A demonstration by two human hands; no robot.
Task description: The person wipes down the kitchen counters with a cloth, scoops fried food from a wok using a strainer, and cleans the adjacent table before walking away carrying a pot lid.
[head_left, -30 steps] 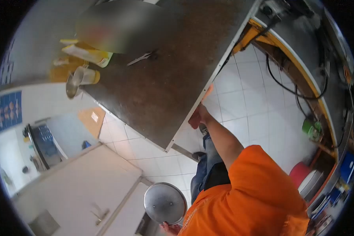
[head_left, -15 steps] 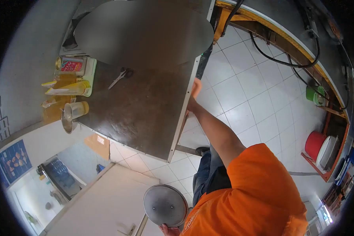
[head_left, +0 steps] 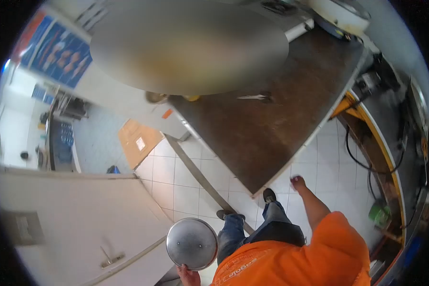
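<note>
My left hand (head_left: 189, 275), low in the view, is closed on the rim of a round metal lid (head_left: 191, 244). The lid is grey, with two small rivets near its middle, and hangs beside my left leg. My right hand (head_left: 298, 183) is out over the tiled floor, just off the corner of the brown table (head_left: 252, 143). It is small and smeared, so whether its fingers are curled round anything is unclear. A pair of scissors (head_left: 255, 97) lies on the table top, well beyond my right hand.
A white door (head_left: 76, 214) with a handle stands at the left, near the lid. A cardboard piece (head_left: 139, 143) leans past it. Black cables (head_left: 355, 159) hang under the curved counter at right, above a green container (head_left: 379, 213). A blurred oval hides the far table.
My right hand has come away from the table edge and swung out over the floor. My body and view have turned and stepped back. The lid stays in my left hand.
</note>
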